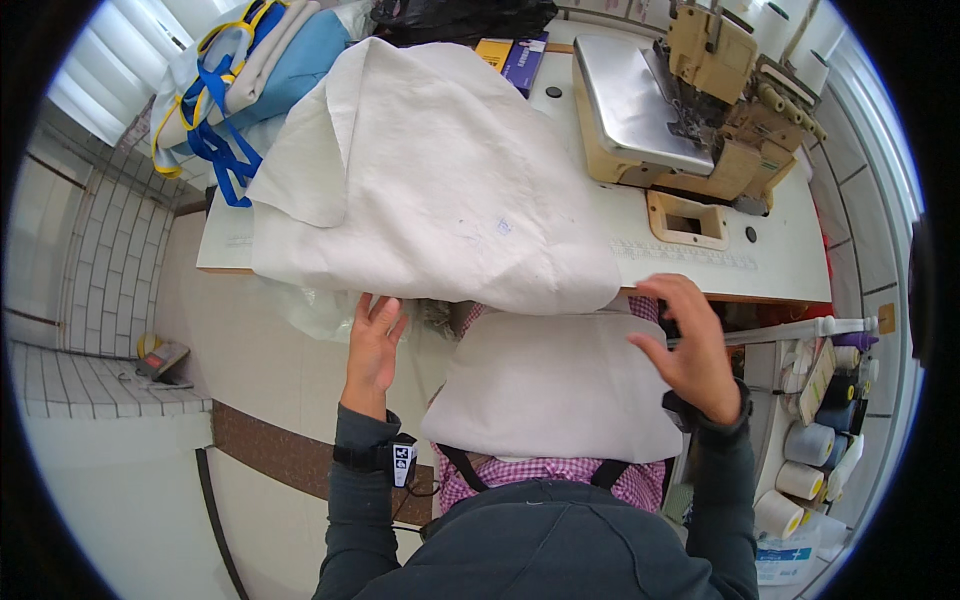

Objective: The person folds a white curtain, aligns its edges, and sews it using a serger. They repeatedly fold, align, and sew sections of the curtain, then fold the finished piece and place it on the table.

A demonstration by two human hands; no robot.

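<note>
A large piece of off-white cloth (450, 165) lies on the sewing table with its left side folded over. It bears small blue marks, and its front edge hangs a little past the tabletop. Another off-white cloth piece (555, 382) is spread across my lap. My left hand (373, 349) is raised at the front edge of the upper cloth, fingers apart, fingertips at or just under that edge; contact cannot be told. To the right, my right hand (690, 345) is held by the table edge above the lap cloth, thumb and fingers spread, nothing between them.
An overlock sewing machine (690, 112) stands at the table's right rear. Blue and white fabric with blue straps (225, 97) is heaped at the back left. Boxes (517, 60) and a black plastic bag (465, 19) sit behind the cloth. Thread spools (810, 442) fill a shelf on the right.
</note>
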